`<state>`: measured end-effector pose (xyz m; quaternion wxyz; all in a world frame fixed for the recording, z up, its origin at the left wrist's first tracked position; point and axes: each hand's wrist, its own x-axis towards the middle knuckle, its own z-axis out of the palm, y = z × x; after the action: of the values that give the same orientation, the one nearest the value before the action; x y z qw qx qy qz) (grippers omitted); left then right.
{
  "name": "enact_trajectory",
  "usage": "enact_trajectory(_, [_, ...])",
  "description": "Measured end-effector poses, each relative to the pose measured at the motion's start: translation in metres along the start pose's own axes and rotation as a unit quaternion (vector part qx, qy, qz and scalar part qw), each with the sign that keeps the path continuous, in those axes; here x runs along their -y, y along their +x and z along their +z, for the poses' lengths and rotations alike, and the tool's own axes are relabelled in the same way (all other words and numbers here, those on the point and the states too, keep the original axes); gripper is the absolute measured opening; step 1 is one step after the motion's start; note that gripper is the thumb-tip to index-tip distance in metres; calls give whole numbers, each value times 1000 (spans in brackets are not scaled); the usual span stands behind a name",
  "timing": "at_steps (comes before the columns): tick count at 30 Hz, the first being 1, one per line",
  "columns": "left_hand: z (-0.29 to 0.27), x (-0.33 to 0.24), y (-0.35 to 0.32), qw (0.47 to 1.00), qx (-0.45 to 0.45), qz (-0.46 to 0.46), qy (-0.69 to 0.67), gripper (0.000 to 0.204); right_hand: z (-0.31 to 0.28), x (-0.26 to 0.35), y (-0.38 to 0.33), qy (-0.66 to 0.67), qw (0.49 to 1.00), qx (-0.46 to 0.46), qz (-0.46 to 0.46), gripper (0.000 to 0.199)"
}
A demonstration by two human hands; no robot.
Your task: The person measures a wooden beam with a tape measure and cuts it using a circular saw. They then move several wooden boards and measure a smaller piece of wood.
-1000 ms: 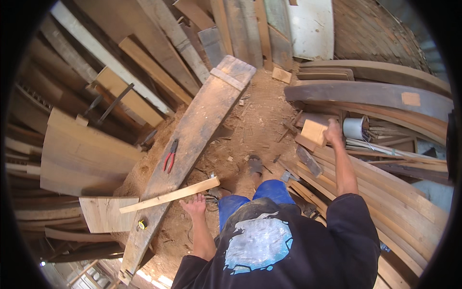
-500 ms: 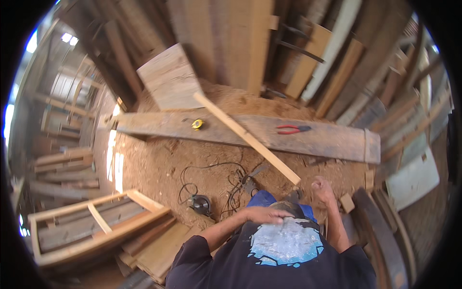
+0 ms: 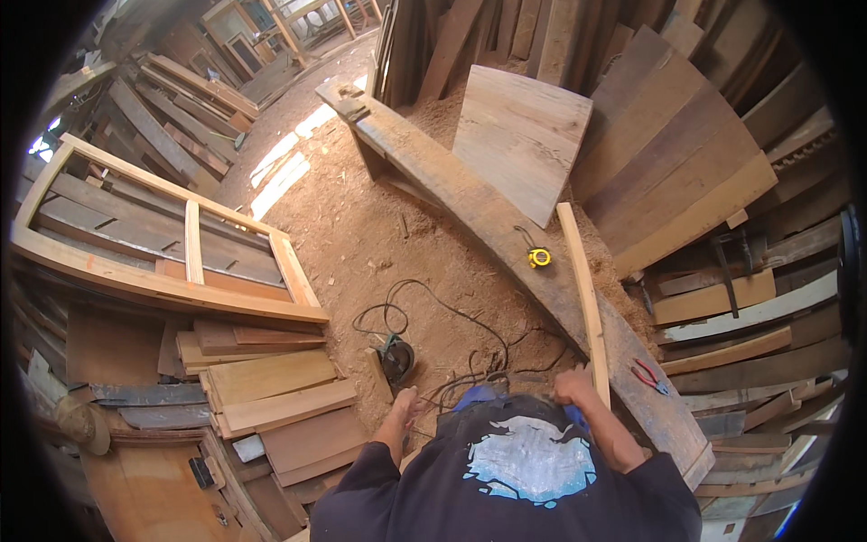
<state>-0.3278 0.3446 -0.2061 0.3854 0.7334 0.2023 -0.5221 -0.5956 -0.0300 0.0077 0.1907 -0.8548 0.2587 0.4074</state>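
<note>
One left hand (image 3: 405, 414), low beside a corded power tool, apparently a circular saw (image 3: 396, 358), on the sawdust-strewn floor (image 3: 352, 212); finger state too blurred to tell. One right hand (image 3: 575, 387), fingers bent inward, at the near end of a pale wooden batten (image 3: 583, 294); whether they pinch it cannot be told. Batten: laid across a long plank counter (image 3: 452, 176), overhanging its far edge. One yellow tape measure (image 3: 539, 258), left of batten; one pair of red-handled pliers (image 3: 648, 376), right of it, both on the counter. One wooden frame (image 3: 194, 242), left, atop boards.
</note>
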Motion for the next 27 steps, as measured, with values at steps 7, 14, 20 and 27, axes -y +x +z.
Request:
enact_trajectory(7, [-52, 26, 14, 986, 70, -12, -152, 31, -54, -21, 75, 512, 845, -148, -53, 37])
enact_trajectory(14, [36, 0, 28, 970, 46, 180, 160, 33, -81, -8, 114, 241, 952, -173, -81, 40])
enact_trajectory(20, [36, -66, 54, 930, 68, 280, 228, 40, -139, 15, 190, 207, 961, -130, -128, 41])
enact_trajectory(27, [-9, -166, 59, 984, -100, -42, -143, 24, -258, 30, 292, 191, 961, -127, -156, 39])
